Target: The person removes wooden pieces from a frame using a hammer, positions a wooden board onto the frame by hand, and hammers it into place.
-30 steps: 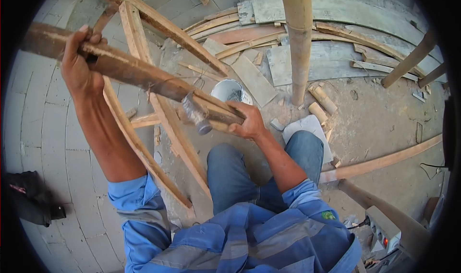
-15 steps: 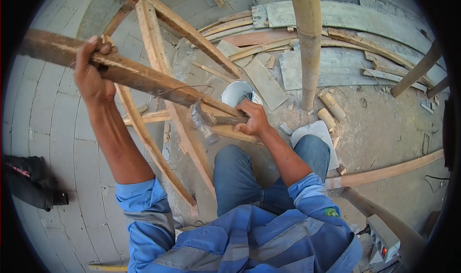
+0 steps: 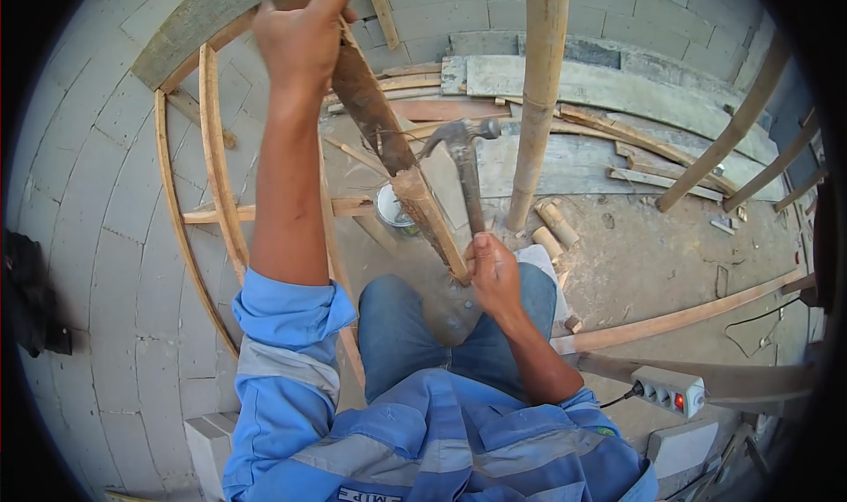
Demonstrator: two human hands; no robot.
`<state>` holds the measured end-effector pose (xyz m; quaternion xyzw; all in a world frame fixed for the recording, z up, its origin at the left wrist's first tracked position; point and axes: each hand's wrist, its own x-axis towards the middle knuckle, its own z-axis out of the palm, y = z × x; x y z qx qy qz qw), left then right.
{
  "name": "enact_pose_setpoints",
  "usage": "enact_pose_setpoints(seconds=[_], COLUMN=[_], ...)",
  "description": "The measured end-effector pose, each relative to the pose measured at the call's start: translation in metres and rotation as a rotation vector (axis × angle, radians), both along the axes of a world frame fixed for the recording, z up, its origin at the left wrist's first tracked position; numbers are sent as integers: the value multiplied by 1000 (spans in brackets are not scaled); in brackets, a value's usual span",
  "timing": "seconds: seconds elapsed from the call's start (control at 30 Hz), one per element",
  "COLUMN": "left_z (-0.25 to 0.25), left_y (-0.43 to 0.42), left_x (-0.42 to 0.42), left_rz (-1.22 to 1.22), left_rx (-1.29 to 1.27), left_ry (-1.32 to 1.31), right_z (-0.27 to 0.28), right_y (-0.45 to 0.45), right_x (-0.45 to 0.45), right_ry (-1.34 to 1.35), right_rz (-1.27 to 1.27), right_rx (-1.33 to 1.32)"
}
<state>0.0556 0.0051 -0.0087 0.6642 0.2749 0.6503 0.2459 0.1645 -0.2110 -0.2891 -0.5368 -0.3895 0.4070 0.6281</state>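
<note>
My left hand [image 3: 300,48] is closed around the upper part of a long, rough wooden beam [image 3: 363,105]. The beam slants down to the right, its pale lower end hanging just left of my right hand [image 3: 494,273]. That hand grips a claw hammer [image 3: 469,184] low on its handle, with the metal head pointing up. Thin, wiry strands stick out from the beam's middle. Behind the beam, partly hidden, stands a white bucket [image 3: 388,206] with dark contents that I cannot make out.
A wooden frame [image 3: 212,149] of battens rises at the left. A bamboo pole [image 3: 540,87] stands ahead, near short cut wood pieces [image 3: 556,224]. Boards [image 3: 618,96] are stacked along the block wall. A power strip [image 3: 668,390] with a red light is at the lower right.
The beam has swung from a shallow slant to a steep one, and my left hand has moved up and right. The hammer has turned from lying sideways under the beam to head-up beside it.
</note>
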Motion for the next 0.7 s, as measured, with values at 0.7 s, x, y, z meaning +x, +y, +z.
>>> enact_pose_setpoints(seconds=[0.7], left_z=[0], left_y=[-19], left_x=[-52], left_rz=[-81], left_rx=[-42], left_ry=[-81], right_z=[1], right_y=[-23], right_x=[-42], right_ry=[-175], right_rz=[8], right_rx=[127])
